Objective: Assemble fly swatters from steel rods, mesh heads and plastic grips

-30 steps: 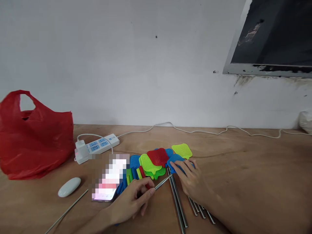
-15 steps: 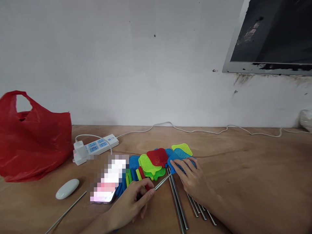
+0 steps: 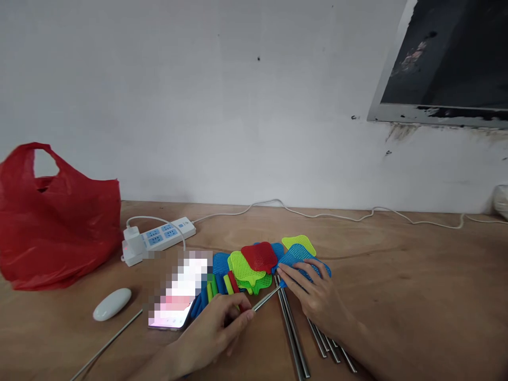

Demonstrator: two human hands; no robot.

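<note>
My left hand (image 3: 220, 329) is closed around a thin metal rod (image 3: 266, 298), which slants up to the right. The rod's far end meets the narrow neck of a blue mesh fly swatter head (image 3: 297, 254). Fingers of my right hand (image 3: 315, 292) lie over this blue head and grip it near the neck, partly covering it. Beside it are a red swatter head (image 3: 260, 256), a yellow-green one (image 3: 243, 268) and others, overlapping in a pile. Several coloured handle grips (image 3: 214, 286) lie behind my left hand, partly hidden. More metal rods (image 3: 292, 333) lie below my right hand.
A lit phone (image 3: 180, 291) lies left of the grips, its screen blurred. Further left are a white oval object (image 3: 112, 304), a thin rod (image 3: 107, 345) and a red plastic bag (image 3: 59, 227). A power strip (image 3: 162, 237) trails a white cable (image 3: 317, 214) along the wall.
The blue swatter head has turned slightly to the right under my right hand, and its neck now lines up more with the rod. My left hand keeps its hold; the view has shifted a little.
</note>
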